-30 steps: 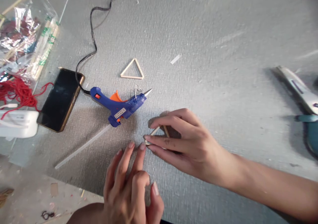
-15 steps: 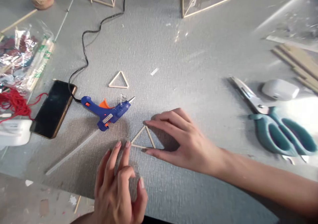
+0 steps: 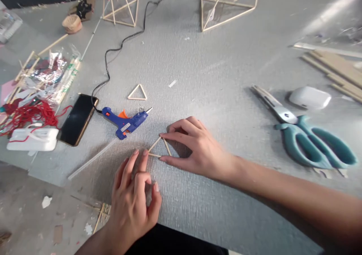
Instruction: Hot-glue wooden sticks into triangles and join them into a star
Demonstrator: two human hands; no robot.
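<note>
A small triangle of thin wooden sticks (image 3: 154, 144) lies flat on the grey table between my hands. My right hand (image 3: 199, 147) spans it, the index fingertip at its top corner and the thumb at its bottom stick. With fingers spread, my left hand (image 3: 131, 200) touches the left corner with the index fingertip. A blue hot glue gun (image 3: 127, 122) lies just beyond, its nozzle pointing right and a clear glue stick (image 3: 92, 159) protruding from its back. Past the gun sits a second small stick triangle (image 3: 137, 99).
Teal-handled scissors (image 3: 305, 138) and a white case (image 3: 310, 97) lie at right, near flat wooden strips (image 3: 336, 72). A phone (image 3: 79, 119), red yarn (image 3: 42, 113) and a white block (image 3: 34, 140) are at left. The gun's black cord (image 3: 121, 45) runs back past stick frames (image 3: 230, 14).
The camera view has shifted, showing more of the table's far left and the floor. Both hands keep about the same places on the triangle.
</note>
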